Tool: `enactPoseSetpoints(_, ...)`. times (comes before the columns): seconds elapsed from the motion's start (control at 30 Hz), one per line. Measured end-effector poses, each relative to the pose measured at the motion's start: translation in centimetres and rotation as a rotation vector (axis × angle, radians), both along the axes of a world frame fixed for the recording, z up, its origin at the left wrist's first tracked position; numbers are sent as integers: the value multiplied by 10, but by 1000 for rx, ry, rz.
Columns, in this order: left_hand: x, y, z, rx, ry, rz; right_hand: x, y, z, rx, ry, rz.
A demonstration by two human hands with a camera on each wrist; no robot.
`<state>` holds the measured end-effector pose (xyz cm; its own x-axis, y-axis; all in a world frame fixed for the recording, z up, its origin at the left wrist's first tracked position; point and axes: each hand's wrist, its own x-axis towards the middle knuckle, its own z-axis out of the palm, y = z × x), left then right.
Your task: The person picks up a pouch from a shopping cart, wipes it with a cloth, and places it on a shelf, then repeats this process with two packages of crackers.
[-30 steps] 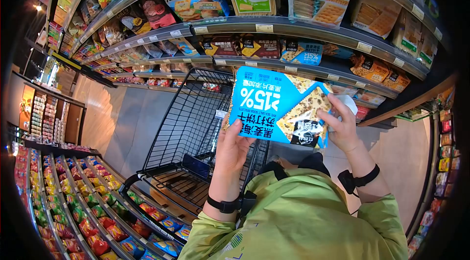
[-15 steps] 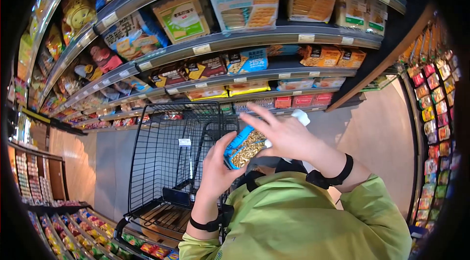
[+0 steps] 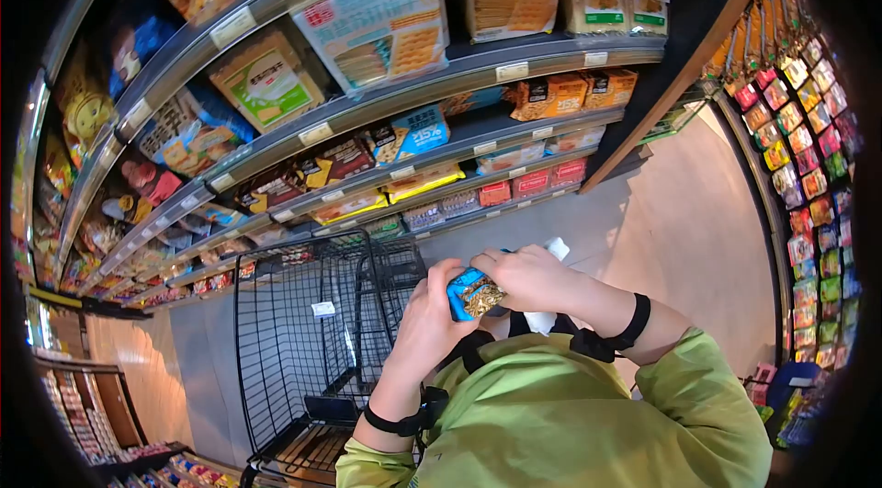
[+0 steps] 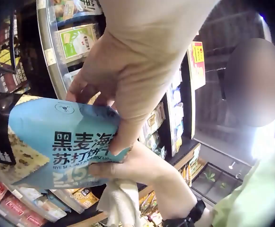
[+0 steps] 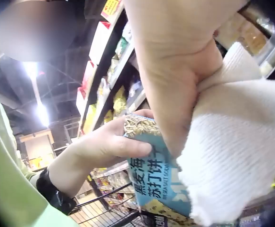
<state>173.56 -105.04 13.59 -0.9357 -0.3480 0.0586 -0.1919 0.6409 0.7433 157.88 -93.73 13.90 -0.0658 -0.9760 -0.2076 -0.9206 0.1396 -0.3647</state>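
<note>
Both hands hold a blue cracker package (image 3: 467, 293) in front of the body, its grain-printed end turned up toward the head camera. The left hand (image 3: 430, 315) grips one end, thumb on the printed front in the left wrist view, where the package (image 4: 76, 137) shows its lettering. From the other side the right hand (image 3: 528, 281) pinches it, and a white cloth (image 3: 557, 249) hangs at that hand. In the right wrist view the cloth (image 5: 237, 142) covers part of the package (image 5: 159, 175).
A black wire shopping cart (image 3: 294, 350) stands to the left of the hands. Shelves with price tags (image 3: 514, 71) and packaged biscuits run across the front. Hanging snack packs (image 3: 808, 212) line the far right, beyond a strip of floor (image 3: 689, 212).
The package has turned from its broad front to its end and come lower, nearer the body. The right fingers, spread half a second ago, have closed in on it. The view has swung right.
</note>
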Motion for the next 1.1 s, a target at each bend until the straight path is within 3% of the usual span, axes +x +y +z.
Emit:
enactPoseSetpoints(0.1,-22,-4,-11,168,-10,21,-23,19,-18,-21,-107,-113)
enactPoseSetpoints(0.23,-46,-32,-21,73,57,-59,-70,35,-33,-126,-308,-272)
enactPoseSetpoints(0.3,-53,-47,-35,-115,23,53,-100,40,-35,-148,-442,-348)
enactPoseSetpoints(0.37,-64,-55,-53,-26,5,112,-132,43,-46,-115,-541,-362)
enactPoseSetpoints(0.43,-79,-61,-72,559,91,205,-159,43,-59,-201,-818,-386)
enactPoseSetpoints(0.47,-89,-59,-76,850,193,200,-173,42,-67,-160,-839,-404)
enactPoseSetpoints(0.57,-121,-66,-78,1049,94,269,-205,29,-91,-126,-932,-395)
enactPoseSetpoints(0.6,-133,-69,-98,970,173,293,-218,26,-105,-123,-932,-388)
enactPoseSetpoints(0.67,-151,-76,-115,914,107,346,-243,19,-132,-185,-396,-202)
enactPoseSetpoints(0.7,-161,-78,-116,859,34,391,-254,15,-141,-183,-400,-195)
enactPoseSetpoints(0.77,-185,-80,-126,858,96,451,-272,6,-153,-67,-125,-374)
enactPoseSetpoints(0.8,-195,-85,-136,834,118,460,-282,-1,-149,-68,-132,-371)
enactPoseSetpoints(0.87,-217,-94,-158,733,150,490,-305,-20,-141,145,-720,-586)
enactPoseSetpoints(0.9,-228,-96,-164,731,153,495,-315,-28,-146,145,-719,-580)
enactPoseSetpoints(0.97,-253,-105,-176,710,223,520,-336,-45,-158,270,-851,-787)
enactPoseSetpoints(1.0,-265,-112,-179,722,252,486,-337,-56,-132,250,-837,-747)
enactPoseSetpoints(1.03,-276,-118,-182,728,261,498,-341,-63,-134,259,-827,-737)
enactPoseSetpoints(1.1,-296,-130,-183,117,262,503,-344,-76,-134,-18,-979,-841)
